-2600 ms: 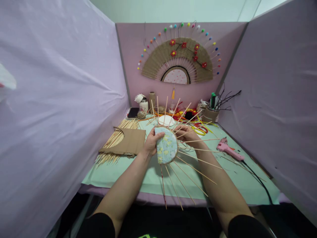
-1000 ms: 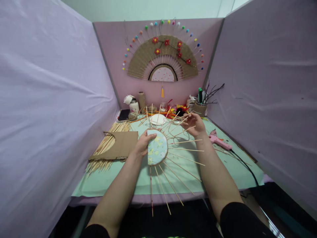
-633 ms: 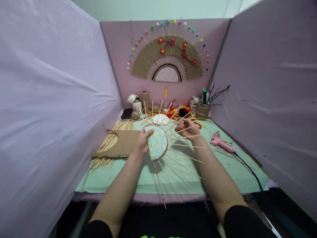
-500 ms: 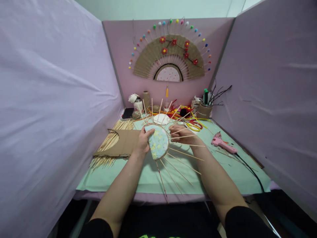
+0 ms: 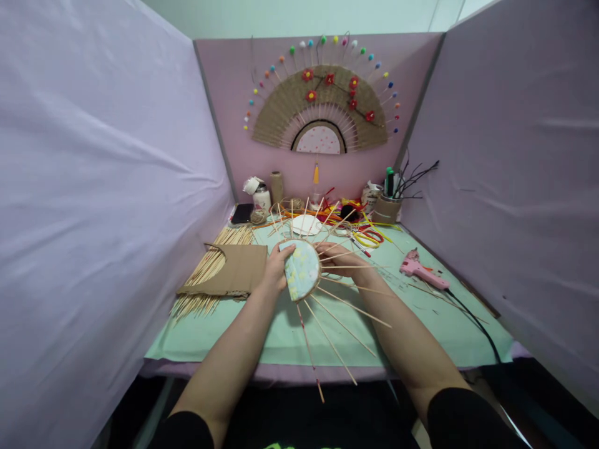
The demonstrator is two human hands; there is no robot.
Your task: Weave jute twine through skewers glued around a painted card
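Observation:
My left hand (image 5: 276, 268) grips the straight side of a half-round fan base (image 5: 302, 268), its thumb on the front. Pale blue fabric with yellow patches covers the base, and its curved rim looks brown. Thin wooden sticks (image 5: 349, 307) spread outward from that rim; the lowest one (image 5: 306, 343) has reddish marks. My right hand (image 5: 339, 257) is at the right side of the rim, behind several sticks. Its fingers are curled together by the rim, and what they pinch is hidden. A loop of twine (image 5: 344, 229) shows just above this hand.
Cut cardboard (image 5: 243, 268) lies over a bundle of sticks (image 5: 187, 305) at left. A pink glue gun (image 5: 423, 272) with a black cord lies at right. Behind are a white oval (image 5: 306, 224), coloured pipe cleaners (image 5: 367, 237) and jars. A finished fan (image 5: 322, 93) hangs on the back wall.
The fan base has shifted slightly right and tilted, its sticks swinging with it. My right hand has moved slightly left, closer in behind the rim. A red-tipped pen now shows beyond it.

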